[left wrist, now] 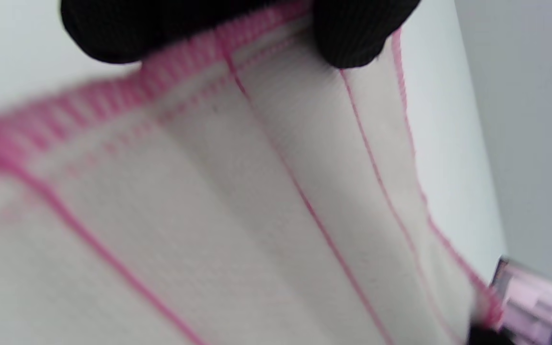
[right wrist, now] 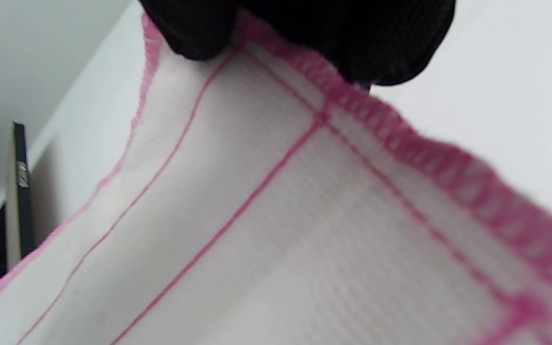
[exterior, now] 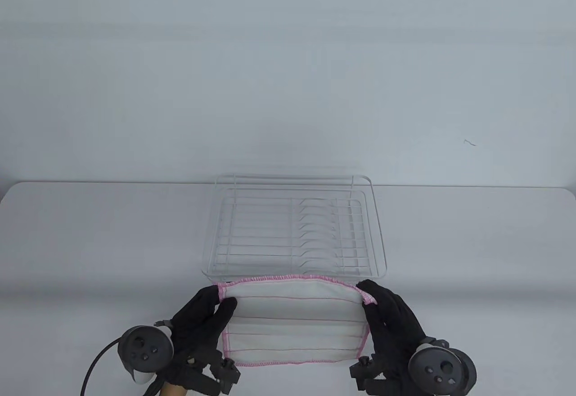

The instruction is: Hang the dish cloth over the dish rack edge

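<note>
Cloth (exterior: 294,319), white with pink hems, is pinched at its far corners by both gloved hands, left (exterior: 202,319) and right (exterior: 387,315), and held spread just before the wire dish rack (exterior: 294,234) on the surface (exterior: 90,243), seemingly so it can be laid over the near rim

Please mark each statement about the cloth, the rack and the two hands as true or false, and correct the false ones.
1. Both hands grip the cloth: the left hand at its upper left corner, the right hand at its upper right corner. True.
2. The cloth is plain blue. False: it is white with pink stripes and a pink stitched edge.
3. The rack holds plates. False: no dishes show in it.
4. The rack stands beyond the cloth, farther from the person. True.
5. The cloth lies inside the rack. False: it is on the near side of the rack, its top edge at the near rim.
</note>
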